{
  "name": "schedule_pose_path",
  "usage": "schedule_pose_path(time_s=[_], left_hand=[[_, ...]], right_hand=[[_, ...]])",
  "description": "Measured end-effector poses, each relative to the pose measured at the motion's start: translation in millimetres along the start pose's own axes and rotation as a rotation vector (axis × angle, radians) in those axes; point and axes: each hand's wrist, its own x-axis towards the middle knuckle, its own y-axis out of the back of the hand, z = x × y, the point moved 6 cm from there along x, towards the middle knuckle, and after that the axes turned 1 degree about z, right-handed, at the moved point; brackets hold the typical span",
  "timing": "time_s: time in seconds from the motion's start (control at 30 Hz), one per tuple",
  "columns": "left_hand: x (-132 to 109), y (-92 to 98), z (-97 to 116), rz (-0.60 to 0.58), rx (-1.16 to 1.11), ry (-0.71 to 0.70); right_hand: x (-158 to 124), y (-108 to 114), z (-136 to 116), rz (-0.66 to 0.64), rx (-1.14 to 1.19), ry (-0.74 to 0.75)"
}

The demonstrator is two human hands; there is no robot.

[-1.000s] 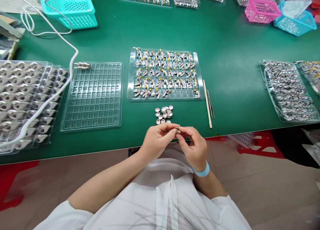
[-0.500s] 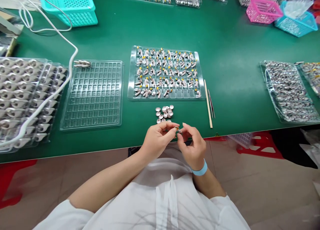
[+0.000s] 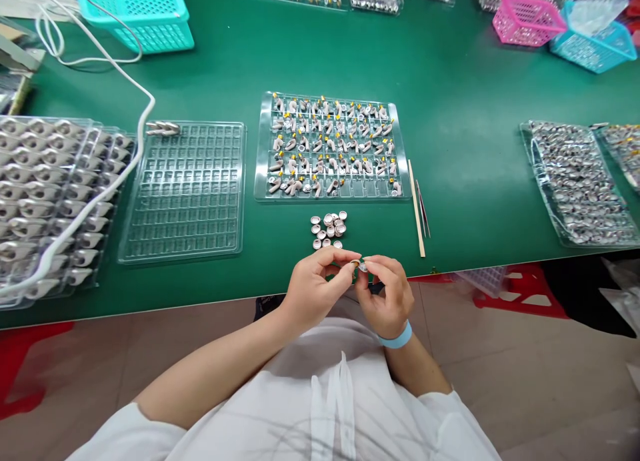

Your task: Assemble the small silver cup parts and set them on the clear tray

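Note:
At the near edge of the green table (image 3: 450, 101), my left hand (image 3: 315, 287) and my right hand (image 3: 387, 294) meet fingertip to fingertip. Both pinch one small metal part (image 3: 359, 265) between thumb and fingers. A blue band (image 3: 397, 341) circles my right wrist. Just beyond the hands lies a little pile of round metal caps (image 3: 329, 229). Behind it sits a clear tray (image 3: 330, 147) filled with small grey parts with yellow tips.
An empty clear grid tray (image 3: 187, 191) lies to the left, beside stacked trays of grey shells (image 3: 50, 194) crossed by a white cable (image 3: 100, 201). A wooden stick (image 3: 416, 207) and tweezers (image 3: 423, 211) lie right of the middle tray. Trays of metal parts (image 3: 580, 181) sit right; baskets (image 3: 135, 14) at back.
My right hand has curled in more tightly toward the left hand and shifted slightly. The small part stays pinched between both hands.

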Motion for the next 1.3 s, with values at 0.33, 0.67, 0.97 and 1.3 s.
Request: schedule_pose_path(time_s=[0.33, 0.67, 0.97, 1.3], left_hand=[[-13, 0.8, 33, 0.044, 0.219, -0.470], [-22, 0.4, 38, -0.001, 0.234, -0.671], [-26, 0.1, 36, -0.032, 0.280, -0.733], [-20, 1.2, 41, 0.028, 0.327, -0.668]], right_hand=[[-5, 4, 1, 0.059, 0.112, 0.038], [-5, 10, -3, 0.069, 0.106, 0.039], [-3, 7, -4, 0.034, 0.226, 0.016], [0, 3, 0, -0.112, 0.361, -0.274]])
